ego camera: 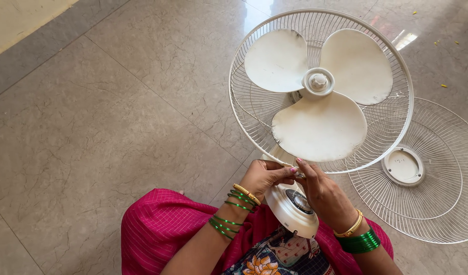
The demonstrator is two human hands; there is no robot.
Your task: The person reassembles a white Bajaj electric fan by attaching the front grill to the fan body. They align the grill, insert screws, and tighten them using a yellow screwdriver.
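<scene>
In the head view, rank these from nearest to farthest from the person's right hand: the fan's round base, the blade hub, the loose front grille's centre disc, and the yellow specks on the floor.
From the right hand:
1. Fan's round base, directly under the hand, touching it.
2. Loose front grille's centre disc, to its right on the floor.
3. Blade hub, straight above; clearly farther than the disc.
4. Yellow specks, far upper right.

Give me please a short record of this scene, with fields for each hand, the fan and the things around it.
left hand: fingertips on the lower rim of the rear guard
right hand: beside the left hand, at the same spot on the rim
fan: white, three blades, front cover off
rear guard: white wire, behind the blades
fan base: white, round, on the lap
front guard: lies flat on the floor, right of the fan
floor: grey-beige stone tiles
</scene>
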